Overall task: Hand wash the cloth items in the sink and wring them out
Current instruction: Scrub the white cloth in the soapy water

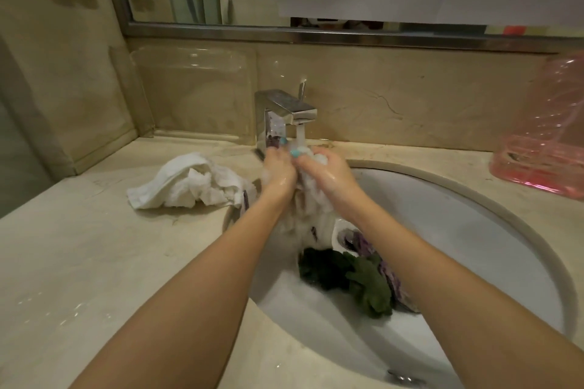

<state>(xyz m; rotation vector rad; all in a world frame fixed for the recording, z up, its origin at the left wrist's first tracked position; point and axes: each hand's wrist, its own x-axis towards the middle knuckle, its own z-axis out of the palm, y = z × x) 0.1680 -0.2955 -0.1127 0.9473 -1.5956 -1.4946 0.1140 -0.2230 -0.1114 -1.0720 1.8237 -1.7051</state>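
Left hand (279, 169) and right hand (330, 172), pressed together, both grip a soapy white cloth (316, 218) under the running tap (284, 110); a green cloth (369, 286), perhaps two, lies in the sink (458, 230).

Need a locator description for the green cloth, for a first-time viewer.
Start at the oval white sink in the beige countertop. Near its drain lies a crumpled dark green cloth. It's the only green piece; beside it lies a purple-patterned cloth, and a white cloth is under the tap.

Wht cloth (311, 215), dk green rag (369, 286), pink bag (543, 148)
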